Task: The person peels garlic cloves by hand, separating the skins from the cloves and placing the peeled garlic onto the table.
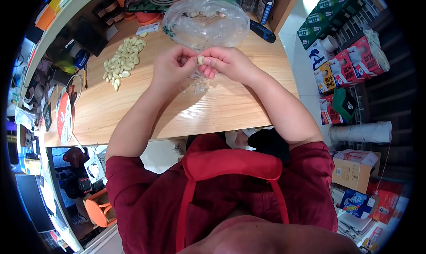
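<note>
Over the wooden table my left hand (177, 65) and my right hand (226, 64) meet, fingertips pinched together around one garlic clove (200, 60). Its pale side shows between the thumbs; the rest is hidden by my fingers. Thin papery garlic skins (201, 86) lie on the wood just below the hands. Left of my left hand spreads a pile of peeled garlic cloves (123, 61). Beyond both hands sits a clear plastic bag (206, 25) with whitish garlic pieces visible inside.
The wooden table (222, 112) reaches to my waist. A dark-handled tool (262, 31) lies at its right back edge, near a small blue box (265, 8). A round fan (65, 117) is at the left edge. Stacked packages (341, 69) stand on the floor to the right.
</note>
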`<state>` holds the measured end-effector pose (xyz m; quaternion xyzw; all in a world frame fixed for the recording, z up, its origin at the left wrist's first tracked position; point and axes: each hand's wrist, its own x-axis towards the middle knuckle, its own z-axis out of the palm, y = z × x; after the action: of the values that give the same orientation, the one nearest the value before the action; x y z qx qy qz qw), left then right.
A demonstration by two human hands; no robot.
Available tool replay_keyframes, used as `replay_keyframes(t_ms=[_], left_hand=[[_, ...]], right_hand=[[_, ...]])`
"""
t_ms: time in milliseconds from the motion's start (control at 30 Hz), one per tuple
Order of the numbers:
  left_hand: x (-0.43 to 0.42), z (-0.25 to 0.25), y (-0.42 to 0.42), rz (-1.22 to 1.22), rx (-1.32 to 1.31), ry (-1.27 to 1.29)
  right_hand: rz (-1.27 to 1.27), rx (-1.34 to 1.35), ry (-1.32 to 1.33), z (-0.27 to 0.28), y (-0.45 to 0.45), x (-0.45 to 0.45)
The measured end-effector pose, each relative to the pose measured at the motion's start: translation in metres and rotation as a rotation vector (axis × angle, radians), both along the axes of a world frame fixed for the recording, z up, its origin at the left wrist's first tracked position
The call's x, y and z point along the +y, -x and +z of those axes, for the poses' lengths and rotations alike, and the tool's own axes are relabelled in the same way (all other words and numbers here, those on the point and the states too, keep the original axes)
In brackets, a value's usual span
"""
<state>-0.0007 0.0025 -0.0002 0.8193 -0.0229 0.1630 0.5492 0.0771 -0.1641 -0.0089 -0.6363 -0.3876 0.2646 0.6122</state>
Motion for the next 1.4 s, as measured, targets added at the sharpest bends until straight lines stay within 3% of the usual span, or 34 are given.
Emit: replay_keyframes(t_ms=[333, 533, 733, 833, 933, 1400], left_hand=[[0.002, -0.003, -0.005, 0.011, -0.04, -0.156], [0.007, 0.001, -0.007, 0.084, -0.049, 0.145], [0.006, -0.009, -0.006, -0.084, 0.0, -0.13], [0.004, -0.008, -0.007, -0.076, -0.108, -0.095], [-0.006, 0.012, 0.003, -0.088, 0.126, 0.369], [0.0, 0.01, 0.002, -0.114, 0.143, 0.419]], right_hand=[[-0.147, -0.154, -0.009, 0.001, 0.002, 0.005], [-0.193, 0.288, -0.397, 0.011, -0.012, -0.003], [0.07, 0.492, -0.375, 0.006, -0.012, -0.007], [0.09, 0.507, -0.352, 0.004, -0.013, -0.007], [0.108, 0.461, -0.301, 0.001, -0.012, -0.004], [-0.001, 0.305, -0.197, 0.002, -0.001, 0.002]])
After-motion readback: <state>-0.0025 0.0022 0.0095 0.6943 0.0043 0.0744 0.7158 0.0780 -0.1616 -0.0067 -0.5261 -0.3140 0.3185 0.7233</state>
